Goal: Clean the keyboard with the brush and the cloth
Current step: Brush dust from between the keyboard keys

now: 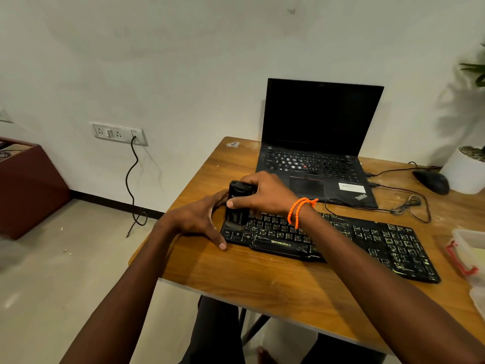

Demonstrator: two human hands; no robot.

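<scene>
Nearest me, my left hand point(202, 219) lies flat and open on the bench point(262, 279), thumb at the keyboard's point(341, 240) near-left corner, bracing it without gripping. The keyboard lies across the bench middle, its long axis running from about 10 o'clock to 4 o'clock, the spacebar edge facing me. Its keys look streaked with pale grime.

Just beyond, my right hand point(265, 193) is clamped around a black block-shaped brush point(237, 203), I judge, standing upright on the keyboard's left end, working face down.

Risks as I see them: pressing too hard could pop a keycap, and a long sweep toward 1 o'clock could flick grit onto the open laptop point(320, 153) just behind, or snag the loose cable point(404, 206) at 2 o'clock. If my left hand slackens, the keyboard may skid. I see no cloth for certain; the box point(469, 248) at 3 o'clock may hold it.
</scene>
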